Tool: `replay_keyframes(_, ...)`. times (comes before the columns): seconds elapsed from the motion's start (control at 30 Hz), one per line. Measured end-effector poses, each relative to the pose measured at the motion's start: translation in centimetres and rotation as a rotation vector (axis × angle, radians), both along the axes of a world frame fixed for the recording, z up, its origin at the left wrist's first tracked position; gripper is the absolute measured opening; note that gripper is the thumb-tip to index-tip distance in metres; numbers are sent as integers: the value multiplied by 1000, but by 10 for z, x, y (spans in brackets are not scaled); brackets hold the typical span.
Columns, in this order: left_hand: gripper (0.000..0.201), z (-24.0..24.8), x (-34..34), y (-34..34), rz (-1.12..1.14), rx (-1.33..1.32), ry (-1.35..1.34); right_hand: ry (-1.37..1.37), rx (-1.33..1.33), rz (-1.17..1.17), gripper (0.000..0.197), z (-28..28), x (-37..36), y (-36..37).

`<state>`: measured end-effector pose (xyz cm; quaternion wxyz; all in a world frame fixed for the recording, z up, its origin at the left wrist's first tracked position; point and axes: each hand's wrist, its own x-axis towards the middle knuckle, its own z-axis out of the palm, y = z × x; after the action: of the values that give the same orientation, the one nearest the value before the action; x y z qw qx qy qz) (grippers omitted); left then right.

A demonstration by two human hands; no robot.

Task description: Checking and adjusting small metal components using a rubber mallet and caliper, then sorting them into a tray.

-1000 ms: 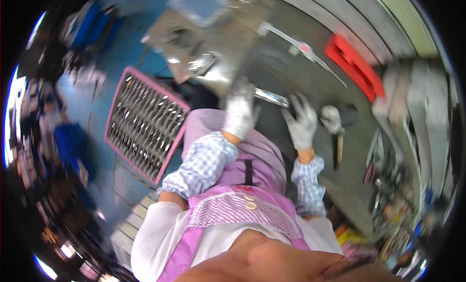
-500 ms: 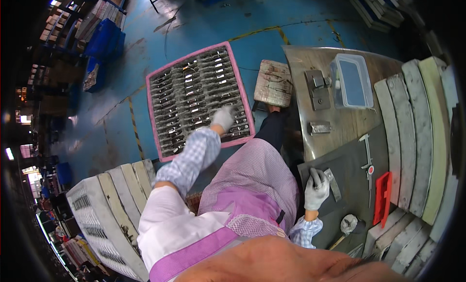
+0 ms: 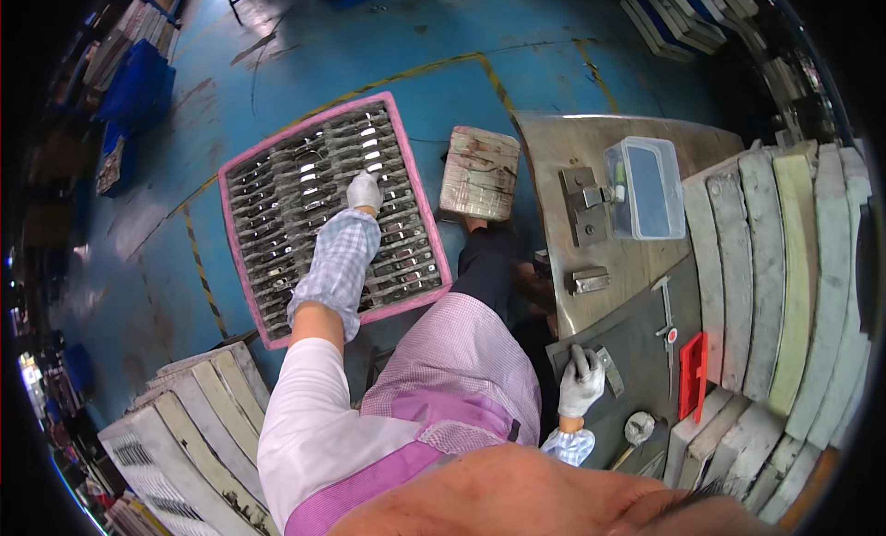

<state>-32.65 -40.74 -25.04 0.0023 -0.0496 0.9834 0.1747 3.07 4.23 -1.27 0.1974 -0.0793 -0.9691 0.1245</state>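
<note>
My left hand point(image 3: 364, 192), in a pale glove, reaches over a pink-edged tray point(image 3: 419, 194) filled with rows of small shiny metal parts point(image 3: 310, 174) set in grey slotted foam. Its fingers are drawn together and point down among the parts in the right-hand rows; whatever they hold is hidden beneath them. On the bench to the right, my gloved right hand point(image 3: 581, 385) rests palm down on a dark mat point(image 3: 637, 342), its fingers apart and slightly bent. Just right of those fingers lies a flat metal piece point(image 3: 610, 371).
A caliper point(image 3: 668, 324) and a red case point(image 3: 692, 376) lie on the mat. Farther along the bench are a metal fixture point(image 3: 584, 206), a small metal block point(image 3: 590, 279) and a clear plastic box point(image 3: 651, 187). Foam trays point(image 3: 729, 268) stand at the right, others point(image 3: 198, 416) at lower left.
My left hand has moved farther up the tray's rows, its arm now stretched out more. My right hand stays beside the metal piece. The whole view has shifted a little.
</note>
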Motion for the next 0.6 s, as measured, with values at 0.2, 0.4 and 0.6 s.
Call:
replay_keyframes(0.2, 45, 29, -18, -8, -13, -83, -402, -8, 2, 15, 32, 13, -5, -4)
replay_keyframes(0.4, 44, 104, 53, 15, -210, 34, -179, -29, -80, -43, 30, 14, 0, -2)
replay_keyframes(0.6, 26, 248, 220, 181, -999, 568, -167, -64, -519, 212, 30, 88, -26, -55)
